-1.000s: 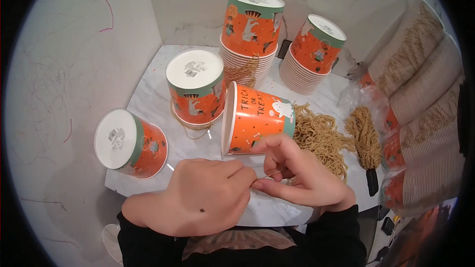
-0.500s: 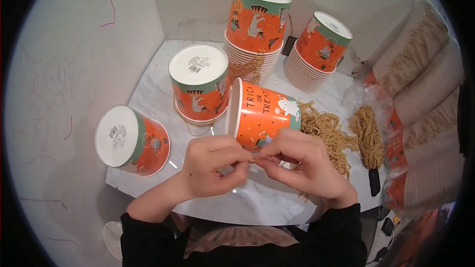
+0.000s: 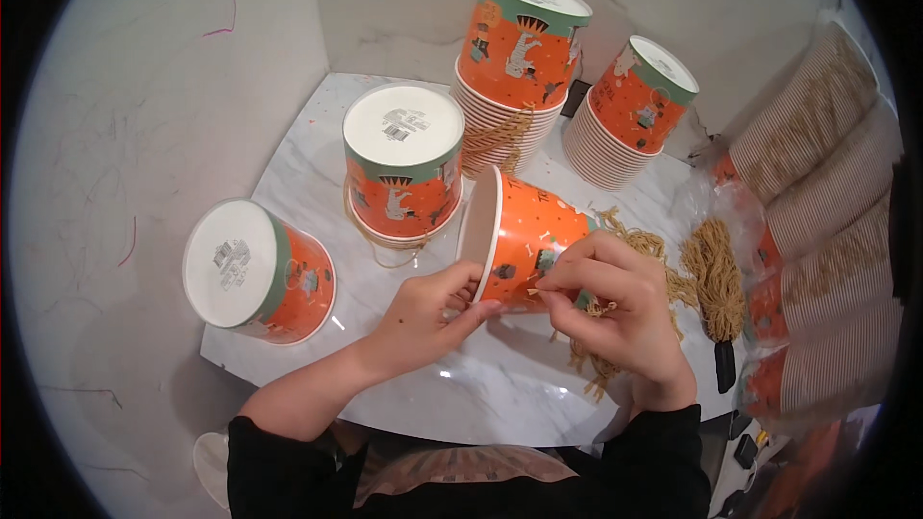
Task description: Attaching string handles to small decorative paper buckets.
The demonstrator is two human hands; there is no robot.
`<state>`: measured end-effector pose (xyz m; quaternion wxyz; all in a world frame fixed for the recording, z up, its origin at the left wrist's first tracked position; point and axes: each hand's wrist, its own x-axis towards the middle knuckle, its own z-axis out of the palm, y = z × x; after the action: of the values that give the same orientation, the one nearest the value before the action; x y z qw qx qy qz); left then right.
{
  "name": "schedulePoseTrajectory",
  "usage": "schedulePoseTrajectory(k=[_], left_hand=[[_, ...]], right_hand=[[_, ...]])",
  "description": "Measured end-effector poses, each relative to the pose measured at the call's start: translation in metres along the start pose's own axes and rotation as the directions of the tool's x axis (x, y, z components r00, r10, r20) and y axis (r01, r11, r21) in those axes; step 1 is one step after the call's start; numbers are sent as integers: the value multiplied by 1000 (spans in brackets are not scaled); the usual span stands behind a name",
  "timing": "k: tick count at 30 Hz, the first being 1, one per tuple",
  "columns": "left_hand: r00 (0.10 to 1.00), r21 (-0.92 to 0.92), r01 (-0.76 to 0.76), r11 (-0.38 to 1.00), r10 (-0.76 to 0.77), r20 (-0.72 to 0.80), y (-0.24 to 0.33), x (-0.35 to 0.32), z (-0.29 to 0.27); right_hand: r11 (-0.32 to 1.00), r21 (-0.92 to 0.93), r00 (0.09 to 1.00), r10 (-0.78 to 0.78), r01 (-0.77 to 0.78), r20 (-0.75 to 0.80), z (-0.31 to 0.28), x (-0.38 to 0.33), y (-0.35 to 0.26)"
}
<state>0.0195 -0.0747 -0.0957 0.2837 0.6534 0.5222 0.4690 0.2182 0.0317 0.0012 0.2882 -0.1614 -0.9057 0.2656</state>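
An orange paper bucket with a white rim and green base band lies on its side, its mouth facing left. My left hand grips its near rim, fingers inside the mouth and thumb outside. My right hand is closed in a pinch on a tan cord, whose short end pokes out from the fingertips beside the bucket's wall. More of the cord is hidden in that palm. Behind and below the right hand spreads a loose heap of tan cords.
Upside-down buckets stand on the marble-patterned table: one at left, one at centre with a cord handle, and two stacks behind. A tied cord bundle and plastic-wrapped bucket stacks are at right.
My hands have moved apart from their meeting point in front of the bucket. The left has taken hold of the rim, the right has shifted right with the cord, and the bucket has tilted.
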Motion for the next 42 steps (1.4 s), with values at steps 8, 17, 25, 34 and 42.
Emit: schedulePoseTrajectory(k=[8, 17, 25, 34, 42], left_hand=[[982, -492, -74, 867, -24, -190, 15, -11, 1], [885, 74, -320, 944, 326, -334, 1, -16, 8], [897, 28, -300, 953, 292, -331, -1, -14, 11], [891, 0, -336, 942, 318, -324, -1, -16, 11], [917, -116, -313, 943, 268, -297, -1, -17, 8]], right_hand=[[996, -76, 998, -38, 41, 42, 4, 0, -8], [978, -99, 976, -169, 184, 140, 13, -3, -7], [969, -105, 971, -214, 225, 106, 19, 1, -12], [916, -151, 928, -359, 371, 102, 28, 3, -2], [916, -158, 929, -358, 369, 95, 30, 4, 1]])
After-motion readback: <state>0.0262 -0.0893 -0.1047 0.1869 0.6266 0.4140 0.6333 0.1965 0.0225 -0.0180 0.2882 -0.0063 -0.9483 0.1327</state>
